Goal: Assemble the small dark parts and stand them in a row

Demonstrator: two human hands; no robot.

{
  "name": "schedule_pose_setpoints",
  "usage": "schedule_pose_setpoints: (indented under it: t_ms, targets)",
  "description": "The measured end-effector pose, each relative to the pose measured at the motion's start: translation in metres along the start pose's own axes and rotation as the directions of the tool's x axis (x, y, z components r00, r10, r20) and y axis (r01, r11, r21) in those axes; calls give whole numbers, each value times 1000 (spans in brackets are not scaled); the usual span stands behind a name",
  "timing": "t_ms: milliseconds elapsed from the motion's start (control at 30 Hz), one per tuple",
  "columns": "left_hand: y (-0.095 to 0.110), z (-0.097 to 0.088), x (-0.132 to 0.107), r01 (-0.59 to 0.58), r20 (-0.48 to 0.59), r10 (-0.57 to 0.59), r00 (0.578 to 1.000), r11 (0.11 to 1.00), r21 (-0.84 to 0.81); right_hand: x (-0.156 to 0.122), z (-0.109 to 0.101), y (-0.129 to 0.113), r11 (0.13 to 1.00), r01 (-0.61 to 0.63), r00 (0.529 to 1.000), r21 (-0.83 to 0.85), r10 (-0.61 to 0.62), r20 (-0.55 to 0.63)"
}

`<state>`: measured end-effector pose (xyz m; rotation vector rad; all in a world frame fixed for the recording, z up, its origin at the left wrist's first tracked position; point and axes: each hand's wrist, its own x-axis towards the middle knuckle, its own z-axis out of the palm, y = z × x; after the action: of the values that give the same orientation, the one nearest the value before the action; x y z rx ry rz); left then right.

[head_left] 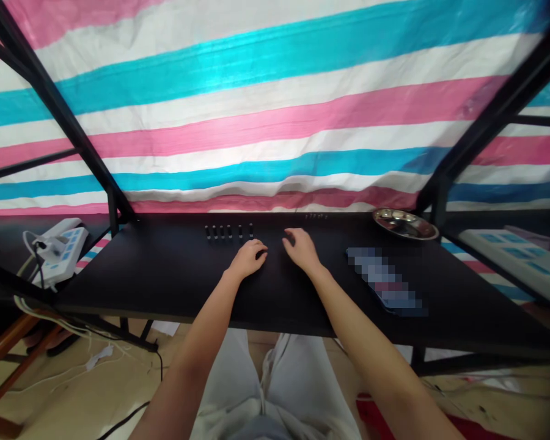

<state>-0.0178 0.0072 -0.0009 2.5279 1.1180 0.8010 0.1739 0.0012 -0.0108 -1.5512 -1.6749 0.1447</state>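
Two hands [248, 258] — apart, six cylinders [222, 232] (one row), one plate [406, 228]

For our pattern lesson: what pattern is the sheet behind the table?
The sheet has pink, blue and white stripes; the head view shows it.

Pink, white and turquoise stripes cross the sheet [266, 122] filling the top of the frame. The surface [156, 275] is black; the small cylinders [222, 232] near centre are black with pale ends, the dish [406, 226] at right silver, the trousers [307, 379] at bottom off-white.
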Motion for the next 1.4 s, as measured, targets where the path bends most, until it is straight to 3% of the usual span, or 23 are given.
schedule_pose_setpoints:
  t_ms: [67,133,200,267,467,533,633,700,767,833,933,1233,1333,1400]
  targets:
    - [1,3,-1,-29,50,30,998,1000,-6,-7,-19,7,981,-150,975,-127,125,-183]
    - [2,5,-1,-21,91,21,996,1000,2,-14,-33,13,926,-334,899,-173,258,-355]
    - [1,6,-2,-6,103,5,995,1000,7,-18,-41,19,867,-465,823,-180,348,-449]
    - [1,7,-3,-3,94,3,996,1000,2,-21,-44,25,830,-531,789,-173,410,-458]
    - [1,8,-7,-3,79,3,997,1000,-9,-25,-41,36,802,-583,756,-130,477,-449]
    - [2,8,-8,1,80,0,997,1000,-8,-24,-39,36,815,-562,774,-144,456,-440]
    - [3,7,-8,17,83,-16,996,1000,-11,-24,-30,34,898,-401,881,-182,324,-344]
    - [4,6,-7,33,89,-32,995,999,-19,-24,-21,32,948,-259,954,-186,221,-200]
    - [3,6,-7,42,91,-39,995,999,-28,-25,-11,30,965,-182,983,-187,179,-33]
    - [3,6,-7,41,86,-38,996,999,-34,-27,-5,29,964,-170,978,-205,190,84]
    - [4,5,-8,35,82,-32,996,999,-34,-27,-3,28,956,-184,962,-227,222,157]
    - [4,5,-8,61,79,-56,995,996,-63,-27,-3,31,959,-179,966,-221,214,147]
    - [2,7,-6,84,2,-84,996,990,-116,-27,-1,26,968,-148,972,-202,180,150]
    - [1,8,-5,153,-97,-170,981,975,-163,-26,2,18,985,-72,980,-157,99,172]
